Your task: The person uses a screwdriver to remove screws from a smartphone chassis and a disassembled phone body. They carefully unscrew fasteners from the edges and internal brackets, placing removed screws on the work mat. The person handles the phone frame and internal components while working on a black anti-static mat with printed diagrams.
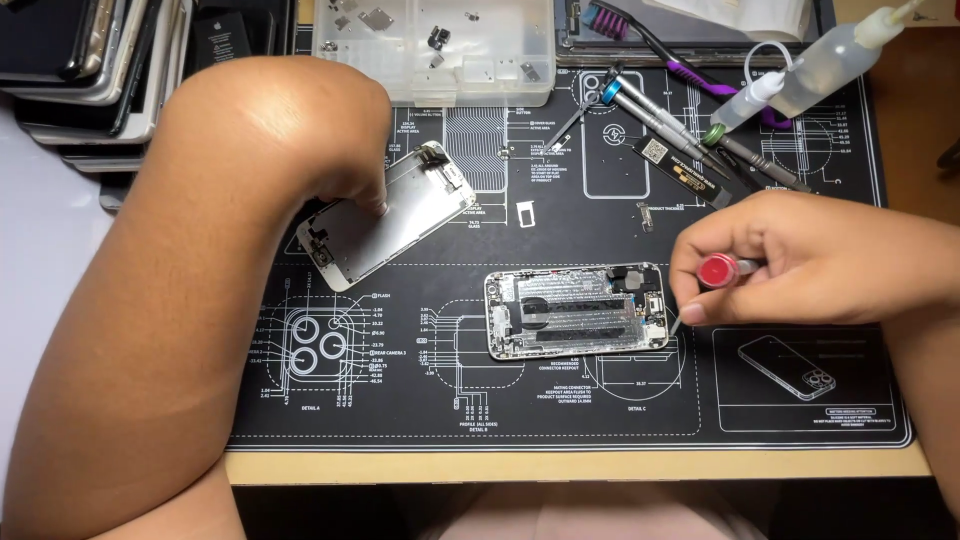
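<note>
Two halves lie apart: my left hand (355,165) presses the detached screen (385,215), fingers probably flat; my right hand (800,262) grips a red-capped screwdriver (718,271) at the open phone body (577,311), screws left.

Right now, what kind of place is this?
Most likely a phone repair bench: an opened phone on a black work mat, spare screwdrivers, and a clear tray of small parts.

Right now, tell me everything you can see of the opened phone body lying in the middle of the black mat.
The opened silver phone body lies flat and face up on the black printed work mat, long side running left to right. Its screen is off, baring a dark battery area, metal shields and small parts along the right end. The right hand holds a red-capped screwdriver whose tip meets its right edge. The left hand rests on the detached screen panel nearby.
</note>
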